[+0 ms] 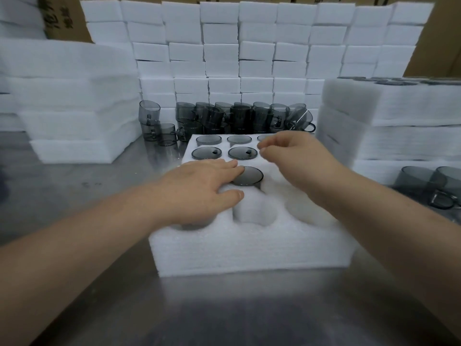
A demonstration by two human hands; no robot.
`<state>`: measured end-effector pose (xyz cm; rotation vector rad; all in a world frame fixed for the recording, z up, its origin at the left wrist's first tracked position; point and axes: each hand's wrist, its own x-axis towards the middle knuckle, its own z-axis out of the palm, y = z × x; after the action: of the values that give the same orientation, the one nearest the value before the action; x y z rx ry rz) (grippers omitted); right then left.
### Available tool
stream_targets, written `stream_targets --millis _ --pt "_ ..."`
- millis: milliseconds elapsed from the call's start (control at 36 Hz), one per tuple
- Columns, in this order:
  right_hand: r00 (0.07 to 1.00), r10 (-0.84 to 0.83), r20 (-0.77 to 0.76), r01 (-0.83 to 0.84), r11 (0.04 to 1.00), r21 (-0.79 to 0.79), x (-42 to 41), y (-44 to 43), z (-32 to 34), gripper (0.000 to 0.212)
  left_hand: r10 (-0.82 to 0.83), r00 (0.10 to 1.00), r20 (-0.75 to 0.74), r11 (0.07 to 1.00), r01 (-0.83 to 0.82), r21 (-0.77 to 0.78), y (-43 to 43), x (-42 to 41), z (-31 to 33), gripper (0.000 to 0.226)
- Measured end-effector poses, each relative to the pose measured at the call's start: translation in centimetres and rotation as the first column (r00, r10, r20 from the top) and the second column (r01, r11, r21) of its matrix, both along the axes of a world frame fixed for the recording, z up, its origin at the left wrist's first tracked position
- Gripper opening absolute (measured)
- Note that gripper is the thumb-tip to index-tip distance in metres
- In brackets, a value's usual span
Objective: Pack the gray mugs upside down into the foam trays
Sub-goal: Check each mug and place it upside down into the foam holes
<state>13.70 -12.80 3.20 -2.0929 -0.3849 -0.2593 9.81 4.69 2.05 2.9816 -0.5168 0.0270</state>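
Observation:
A white foam tray with round pockets lies on the steel table in front of me. Several gray mugs sit upside down in its far pockets, such as one mug base. Another inverted mug stands partly sunk in a middle pocket. My left hand lies flat over the tray with its fingertips on that mug's base and thumb on the foam. My right hand hovers over the tray's far right, fingers curled loosely, holding nothing that I can see. The near pockets are open.
A cluster of loose gray mugs stands behind the tray. More mugs sit at the right. Foam stacks rise at left and right, with a wall of white foam boxes behind.

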Motion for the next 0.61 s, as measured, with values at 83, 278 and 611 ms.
stream_targets --millis 83,278,611 --pt "1.000 -0.024 -0.015 0.025 0.997 0.070 0.5 -0.2 0.8 0.017 -0.003 1.000 -0.007 1.000 0.003 0.003 0.0 0.1 0.0 0.076" --pt "0.985 -0.153 0.077 0.164 0.970 -0.177 5.1 -0.8 2.1 0.031 -0.001 1.000 -0.013 1.000 0.001 -0.025 0.0 0.1 0.0 0.072" --pt "0.984 -0.147 0.097 0.174 0.715 -0.678 14.9 1.0 2.5 0.031 -0.013 1.000 0.006 1.000 0.014 -0.028 -0.1 0.3 -0.1 0.068"
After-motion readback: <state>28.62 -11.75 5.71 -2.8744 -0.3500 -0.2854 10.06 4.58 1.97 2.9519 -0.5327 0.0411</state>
